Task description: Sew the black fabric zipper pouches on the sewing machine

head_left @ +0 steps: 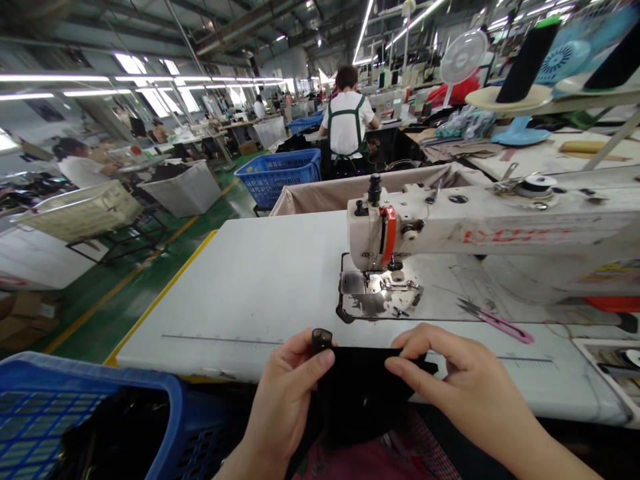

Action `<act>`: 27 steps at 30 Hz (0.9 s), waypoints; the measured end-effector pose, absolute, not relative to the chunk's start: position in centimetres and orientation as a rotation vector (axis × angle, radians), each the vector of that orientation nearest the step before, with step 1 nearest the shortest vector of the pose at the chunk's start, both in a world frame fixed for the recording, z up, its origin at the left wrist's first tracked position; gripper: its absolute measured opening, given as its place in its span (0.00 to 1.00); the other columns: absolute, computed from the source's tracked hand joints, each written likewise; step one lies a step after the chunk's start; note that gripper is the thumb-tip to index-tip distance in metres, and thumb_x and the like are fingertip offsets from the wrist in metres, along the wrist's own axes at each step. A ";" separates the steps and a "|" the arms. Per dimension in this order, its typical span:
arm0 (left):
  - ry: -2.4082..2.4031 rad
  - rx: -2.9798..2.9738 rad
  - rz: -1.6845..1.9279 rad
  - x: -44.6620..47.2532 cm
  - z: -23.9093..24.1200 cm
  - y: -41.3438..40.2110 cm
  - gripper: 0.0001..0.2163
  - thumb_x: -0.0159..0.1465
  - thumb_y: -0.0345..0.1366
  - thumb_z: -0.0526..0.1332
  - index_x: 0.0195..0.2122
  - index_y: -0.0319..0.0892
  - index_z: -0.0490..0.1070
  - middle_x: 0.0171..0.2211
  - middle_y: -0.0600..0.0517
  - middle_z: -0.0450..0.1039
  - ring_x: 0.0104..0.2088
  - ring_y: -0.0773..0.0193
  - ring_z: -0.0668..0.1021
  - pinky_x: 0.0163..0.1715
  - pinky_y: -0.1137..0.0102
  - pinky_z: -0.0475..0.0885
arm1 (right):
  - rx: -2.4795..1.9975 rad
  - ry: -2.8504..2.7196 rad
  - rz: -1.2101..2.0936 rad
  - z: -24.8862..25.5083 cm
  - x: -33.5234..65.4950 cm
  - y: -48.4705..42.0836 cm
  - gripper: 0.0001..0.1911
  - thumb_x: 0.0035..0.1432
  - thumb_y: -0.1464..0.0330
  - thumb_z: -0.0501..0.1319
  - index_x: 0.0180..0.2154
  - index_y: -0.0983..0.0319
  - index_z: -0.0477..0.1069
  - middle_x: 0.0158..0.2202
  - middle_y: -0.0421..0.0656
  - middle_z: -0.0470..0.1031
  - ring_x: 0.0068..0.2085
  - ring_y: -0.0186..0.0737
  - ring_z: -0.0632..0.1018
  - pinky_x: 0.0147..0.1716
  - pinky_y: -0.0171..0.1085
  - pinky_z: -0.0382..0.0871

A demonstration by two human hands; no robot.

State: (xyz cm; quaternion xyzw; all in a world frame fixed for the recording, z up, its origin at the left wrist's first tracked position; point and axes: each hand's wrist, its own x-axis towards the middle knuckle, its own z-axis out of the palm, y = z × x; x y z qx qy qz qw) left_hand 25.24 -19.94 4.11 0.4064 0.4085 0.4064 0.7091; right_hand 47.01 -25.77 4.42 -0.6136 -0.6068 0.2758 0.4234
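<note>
A piece of black fabric [360,393] hangs over the near edge of the white sewing table [260,280]. My left hand [287,393] pinches its left upper edge, where a small dark buckle [321,339] sticks up by the thumb. My right hand [450,380] pinches the fabric's right upper edge with thumb and forefinger. Both hands sit just in front of the sewing machine's needle plate [377,293]. The white sewing machine [480,223] stretches off to the right.
Pink-handled thread snips [497,321] lie on the table right of the needle plate. A blue plastic crate [65,420] holding dark fabric stands at lower left. A fabric-lined bin [320,193] is behind the table. Other workers sit at stations beyond; a green floor aisle runs on the left.
</note>
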 end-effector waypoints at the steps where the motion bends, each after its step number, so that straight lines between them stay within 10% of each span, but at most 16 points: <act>1: 0.932 1.001 0.850 24.7 4.8 -19.4 0.09 0.57 0.38 0.71 0.37 0.41 0.77 0.35 0.52 0.77 0.37 0.65 0.76 0.40 0.74 0.70 | -1.550 -1.498 0.711 4.3 46.6 -25.7 0.10 0.57 0.63 0.65 0.27 0.57 0.68 0.31 0.35 0.76 0.33 0.34 0.76 0.35 0.32 0.67; 7: 1.131 1.860 0.492 22.5 9.0 -14.1 0.07 0.65 0.40 0.63 0.40 0.44 0.76 0.35 0.54 0.76 0.36 0.64 0.75 0.37 0.73 0.66 | -1.371 -1.465 1.087 2.7 43.1 -24.5 0.16 0.58 0.72 0.62 0.48 0.54 0.71 0.33 0.34 0.75 0.34 0.33 0.75 0.37 0.33 0.67; 12: 1.060 1.761 0.454 23.2 8.0 -12.5 0.09 0.64 0.40 0.62 0.43 0.42 0.75 0.36 0.53 0.77 0.36 0.63 0.76 0.38 0.72 0.68 | -1.464 -1.490 1.066 2.4 42.7 -23.6 0.04 0.58 0.73 0.59 0.33 0.59 0.71 0.30 0.36 0.72 0.33 0.36 0.72 0.34 0.35 0.64; 27: 0.936 2.190 0.221 25.0 8.2 -11.4 0.08 0.67 0.38 0.57 0.36 0.41 0.73 0.35 0.51 0.71 0.37 0.60 0.73 0.39 0.68 0.67 | -1.422 -1.475 0.937 2.4 40.3 -20.8 0.06 0.63 0.70 0.58 0.32 0.61 0.70 0.28 0.38 0.71 0.29 0.33 0.71 0.29 0.32 0.61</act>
